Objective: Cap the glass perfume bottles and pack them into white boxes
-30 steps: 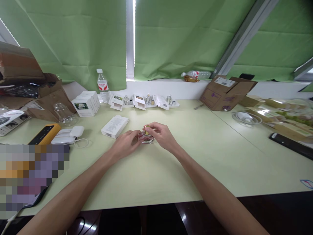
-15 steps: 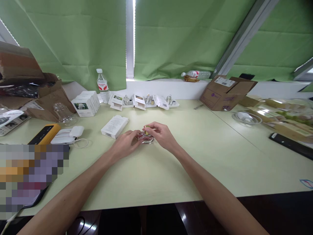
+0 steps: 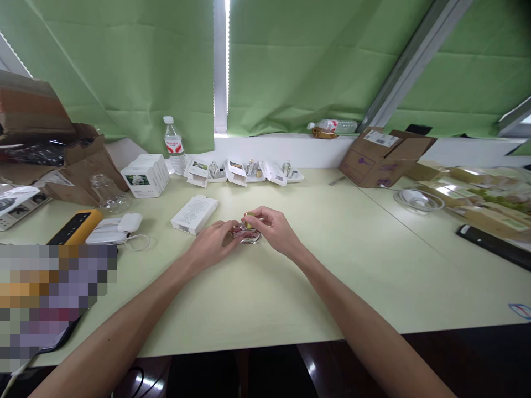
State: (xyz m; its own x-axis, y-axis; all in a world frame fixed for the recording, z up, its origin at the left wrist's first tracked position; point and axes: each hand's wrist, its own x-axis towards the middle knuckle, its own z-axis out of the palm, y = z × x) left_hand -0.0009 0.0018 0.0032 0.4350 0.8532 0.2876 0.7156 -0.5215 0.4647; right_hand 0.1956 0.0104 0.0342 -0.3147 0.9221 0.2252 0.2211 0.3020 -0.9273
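A small clear glass bottle [image 3: 250, 237] rests on the table between my hands, its glass showing reddish tones. My left hand [image 3: 212, 241] is closed around its left side, fingertips pressed to the glass. At the bottle's top, my right hand [image 3: 274, 228] pinches a gold-coloured cap [image 3: 249, 219] between thumb and fingers. Whether the cap is seated on the neck cannot be made out. Just beyond my left hand lies a white printed box [image 3: 194, 214], flat on the table.
Along the back stand opened white boxes [image 3: 237, 172] with small glass bottles in trays, a water bottle [image 3: 175, 146] and stacked white boxes [image 3: 145, 176]. Cardboard boxes [image 3: 379, 157] sit at back right and far left. A yellow power strip [image 3: 77, 225] and white charger lie left.
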